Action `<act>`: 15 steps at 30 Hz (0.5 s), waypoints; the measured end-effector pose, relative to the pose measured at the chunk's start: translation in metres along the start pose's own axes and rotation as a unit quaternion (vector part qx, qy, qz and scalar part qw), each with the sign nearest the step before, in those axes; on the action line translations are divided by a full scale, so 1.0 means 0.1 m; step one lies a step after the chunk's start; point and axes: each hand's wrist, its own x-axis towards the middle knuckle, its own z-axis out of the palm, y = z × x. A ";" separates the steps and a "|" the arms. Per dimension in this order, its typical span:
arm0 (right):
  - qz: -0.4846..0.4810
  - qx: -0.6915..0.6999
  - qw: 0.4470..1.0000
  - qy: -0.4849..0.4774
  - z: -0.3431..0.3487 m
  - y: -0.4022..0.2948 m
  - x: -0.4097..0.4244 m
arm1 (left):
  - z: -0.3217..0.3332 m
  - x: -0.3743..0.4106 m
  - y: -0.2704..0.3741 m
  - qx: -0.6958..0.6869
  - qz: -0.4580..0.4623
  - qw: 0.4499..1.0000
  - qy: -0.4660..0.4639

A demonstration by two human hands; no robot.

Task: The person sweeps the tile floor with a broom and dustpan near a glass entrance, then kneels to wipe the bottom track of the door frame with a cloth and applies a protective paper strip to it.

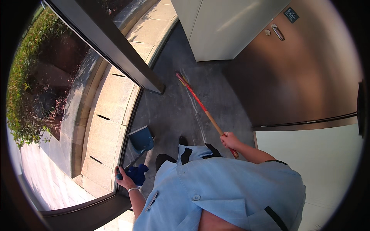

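Observation:
My right hand (230, 141) grips a long red and wood-coloured stick (205, 110) near its lower end. The stick slants away over the dark floor, and its far end is reddish with a bit of yellow; whether it bears a broom head I cannot tell. At the lower left, my left hand (125, 178) closes around the dark handle of a long-handled blue dustpan (141, 139). The pan hangs or rests close to the glass wall's bottom edge. A bunched dark blue cloth or glove (137, 174) hangs by the handle, beside that hand.
A grey metal post (115, 43) stands at the glass on my left. Outside are a stone ledge (108, 106) and a hedge (23, 95). Ahead is a pale cabinet or panel (219, 31). A brown metal door (292, 78) with a lever handle (277, 32) is on the right.

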 end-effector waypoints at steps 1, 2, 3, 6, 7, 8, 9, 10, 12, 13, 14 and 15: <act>-0.011 0.009 1.000 -0.006 -0.03 -0.24 0.14 | 0.14 0.04 0.10 -0.010 -0.009 1.000 0.003; -0.024 0.017 1.000 -0.012 -0.04 -0.50 0.25 | 0.27 0.11 0.15 -0.004 0.021 1.000 0.007; -0.030 0.017 0.999 -0.008 -0.05 -0.75 0.35 | 0.40 0.14 0.19 -0.003 0.021 1.000 0.005; -0.031 0.028 0.999 0.003 -0.02 -1.34 0.76 | 0.77 0.37 0.39 -0.006 0.024 1.000 -0.003; -0.019 0.029 0.999 0.009 -0.01 -1.43 0.99 | 0.92 0.43 0.48 -0.012 0.018 1.000 -0.004; -0.006 0.030 0.999 0.015 -0.02 -1.51 1.19 | 1.05 0.49 0.59 -0.019 0.013 1.000 -0.004; -0.001 0.060 0.998 0.000 0.02 -1.64 1.30 | 1.16 0.54 0.65 -0.021 0.005 1.000 -0.001; 0.004 0.094 0.995 -0.013 0.09 -1.79 1.39 | 1.32 0.65 0.59 -0.039 0.017 0.999 0.015; 0.015 0.167 0.986 -0.027 0.27 -2.11 1.50 | 1.53 0.83 0.67 -0.040 0.010 0.999 0.016; 0.031 0.202 0.978 -0.028 0.34 -2.28 1.49 | 1.66 0.82 0.76 -0.038 -0.004 0.999 0.014; 0.032 0.235 0.971 -0.025 0.42 -2.53 1.52 | 1.74 0.88 0.83 -0.047 -0.016 0.999 0.011; 0.018 0.249 0.968 -0.026 0.46 -2.71 1.64 | 1.80 0.93 0.89 -0.045 -0.028 0.999 0.012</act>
